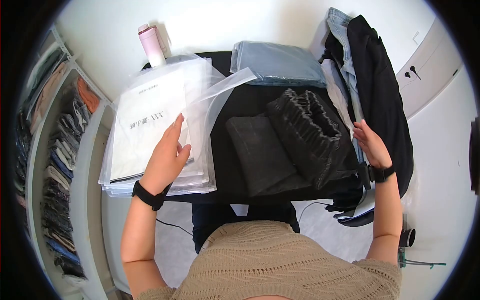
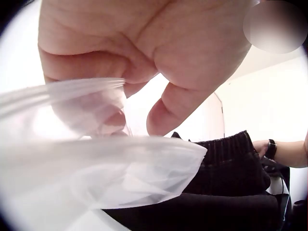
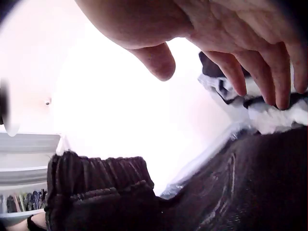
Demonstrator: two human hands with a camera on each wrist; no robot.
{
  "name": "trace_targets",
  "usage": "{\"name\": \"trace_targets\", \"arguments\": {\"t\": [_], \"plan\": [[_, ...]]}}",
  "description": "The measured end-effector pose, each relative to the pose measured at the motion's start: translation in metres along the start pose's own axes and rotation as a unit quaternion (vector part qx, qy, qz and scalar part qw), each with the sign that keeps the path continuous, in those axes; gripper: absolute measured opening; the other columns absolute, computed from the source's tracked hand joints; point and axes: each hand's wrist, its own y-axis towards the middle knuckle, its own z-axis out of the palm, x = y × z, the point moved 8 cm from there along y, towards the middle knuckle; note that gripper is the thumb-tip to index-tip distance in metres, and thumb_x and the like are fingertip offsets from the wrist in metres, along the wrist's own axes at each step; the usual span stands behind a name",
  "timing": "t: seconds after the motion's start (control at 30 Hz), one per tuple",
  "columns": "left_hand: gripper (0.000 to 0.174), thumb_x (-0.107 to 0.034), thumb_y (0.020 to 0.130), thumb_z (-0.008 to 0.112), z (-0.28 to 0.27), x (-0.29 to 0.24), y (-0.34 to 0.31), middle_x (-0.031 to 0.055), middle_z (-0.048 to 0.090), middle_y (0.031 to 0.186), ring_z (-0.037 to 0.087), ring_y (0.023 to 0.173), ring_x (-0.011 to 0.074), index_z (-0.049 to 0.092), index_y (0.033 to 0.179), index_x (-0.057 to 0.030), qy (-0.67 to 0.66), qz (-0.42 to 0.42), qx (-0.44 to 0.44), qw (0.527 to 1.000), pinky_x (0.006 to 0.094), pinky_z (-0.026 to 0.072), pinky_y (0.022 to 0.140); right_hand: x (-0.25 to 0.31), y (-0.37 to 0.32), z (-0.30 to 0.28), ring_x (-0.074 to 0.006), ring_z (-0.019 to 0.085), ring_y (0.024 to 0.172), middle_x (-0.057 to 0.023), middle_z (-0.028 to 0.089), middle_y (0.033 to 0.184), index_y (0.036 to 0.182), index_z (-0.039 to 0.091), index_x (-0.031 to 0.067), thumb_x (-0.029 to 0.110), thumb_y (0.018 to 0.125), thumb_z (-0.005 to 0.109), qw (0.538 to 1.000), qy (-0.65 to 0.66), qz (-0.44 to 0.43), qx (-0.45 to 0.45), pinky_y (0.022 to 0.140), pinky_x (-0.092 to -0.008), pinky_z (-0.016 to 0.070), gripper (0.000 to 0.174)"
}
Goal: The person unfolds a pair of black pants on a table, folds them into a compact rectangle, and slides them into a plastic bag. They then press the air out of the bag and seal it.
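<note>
A pair of folded black trousers with a gathered elastic waistband (image 1: 315, 130) lies on the black-covered table. To their left is a stack of clear zip bags (image 1: 145, 110) with a white printed panel. My left hand (image 1: 165, 152) is over the right part of this stack, fingers extended and thumb apart. Clear plastic (image 2: 144, 168) overlaps its fingertips in the left wrist view. On the other side, my right hand (image 1: 371, 145) is held beside the trousers, with fingers loosely bent and nothing in them. The waistband (image 3: 101, 175) also shows below that hand in the right wrist view.
A bagged blue-grey garment (image 1: 280, 62) lies at the back of the table. Dark and denim clothes (image 1: 372, 75) hang over the right side. A pink bottle (image 1: 151, 45) stands back left. Shelves of folded clothes (image 1: 65, 165) line the left wall.
</note>
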Motion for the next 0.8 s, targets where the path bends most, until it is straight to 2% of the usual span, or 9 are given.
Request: {"name": "trace_targets", "arguments": {"t": [0.1,0.17,0.23,0.43,0.53,0.6,0.7,0.77,0.8], "plan": [[0.072,0.0,0.083,0.058,-0.004,-0.004,0.0,0.0139,0.045,0.14,0.048,0.071,0.014,0.026,0.147,-0.0049,0.005,0.013,-0.004,1.0,0.0243,0.0451,0.067,0.022,-0.041,0.009,-0.0143,0.049,0.118,-0.0063,0.057,0.124,0.129,0.054,0.0036,0.035,0.094,0.055,0.996,0.001,-0.075,-0.052,0.103,-0.0303,0.0309,0.047],[0.072,0.001,0.083,0.058,-0.005,-0.007,0.0,0.0139,0.045,0.14,0.048,0.071,0.0138,0.025,0.147,-0.005,0.005,0.01,-0.001,1.0,0.0243,0.045,0.068,0.047,-0.069,0.044,-0.0137,0.055,0.11,-0.0053,0.062,0.117,0.122,0.058,0.0012,0.021,0.094,0.055,0.979,0.022,-0.199,0.023,0.097,-0.0272,0.0368,0.035],[0.072,0.001,0.083,0.058,-0.006,-0.008,0.001,0.0139,0.045,0.14,0.048,0.071,0.0136,0.025,0.147,-0.005,0.007,0.009,0.001,1.0,0.0243,0.045,0.068,0.067,-0.093,0.09,-0.0133,0.058,0.104,-0.0056,0.064,0.112,0.117,0.061,-0.0007,0.01,0.092,0.055,0.971,0.061,-0.222,0.059,0.093,-0.0248,0.0407,0.028],[0.068,0.002,0.083,0.057,-0.004,-0.014,-0.002,0.0155,0.046,0.138,0.05,0.073,0.0163,0.03,0.144,-0.0018,0.004,0.032,-0.015,0.999,0.0257,0.0461,0.07,0.082,-0.115,0.252,-0.0173,0.055,0.106,-0.0112,0.057,0.12,0.133,0.048,0.0064,0.007,0.089,0.061,0.894,0.078,-0.234,0.374,0.092,-0.0315,0.0459,0.046],[0.065,-0.002,0.083,0.055,0.0,-0.015,-0.004,0.0292,0.043,0.133,0.052,0.114,0.0398,0.028,0.142,0.0026,0.044,0.048,0.005,0.998,0.0388,0.0455,0.093,0.095,-0.104,0.299,-0.0215,0.051,0.113,-0.0157,0.051,0.128,0.138,0.044,0.0126,0.012,0.088,0.061,0.871,-0.068,-0.326,0.36,0.094,-0.0332,0.044,0.053],[0.064,-0.003,0.083,0.055,0.002,-0.018,-0.006,0.03,0.043,0.134,0.044,0.123,0.0419,0.028,0.141,0.0039,0.052,0.049,0.015,0.997,0.0415,0.0403,0.101,0.097,-0.091,0.321,-0.0198,0.049,0.115,-0.0138,0.049,0.13,0.141,0.041,0.0134,0.013,0.088,0.061,0.849,-0.123,-0.398,0.327,0.092,-0.0322,0.0444,0.056],[0.063,-0.003,0.083,0.054,0.002,-0.02,-0.01,0.0293,0.042,0.135,0.045,0.122,0.0419,0.029,0.14,0.0052,0.07,0.049,0.026,0.996,0.0414,0.0411,0.1,0.1,-0.076,0.333,-0.0204,0.047,0.115,-0.0149,0.047,0.132,0.144,0.034,0.0096,0.02,0.087,0.063,0.873,-0.126,-0.366,0.298,0.09,-0.0314,0.044,0.064],[0.067,0.0,0.084,0.056,-0.002,-0.018,-0.01,0.0215,0.045,0.136,0.056,0.074,0.0218,0.028,0.144,-0.0016,0.086,0.054,0.0,0.995,0.0306,0.0489,0.073,0.093,-0.061,0.327,-0.0199,0.046,0.116,-0.0156,0.045,0.136,0.146,0.028,0.0039,0.021,0.087,0.063,0.928,-0.02,-0.226,0.295,0.091,-0.0312,0.0436,0.07],[0.063,-0.002,0.084,0.054,-0.007,-0.014,-0.009,0.0263,0.042,0.137,0.052,0.115,0.0371,0.028,0.141,0.0048,0.066,0.032,-0.005,0.997,0.0375,0.0463,0.093,0.079,-0.052,0.327,-0.0197,0.045,0.12,-0.0168,0.042,0.14,0.146,0.024,-0.001,0.019,0.087,0.062,0.946,-0.018,-0.146,0.288,0.093,-0.031,0.0421,0.073]]}}
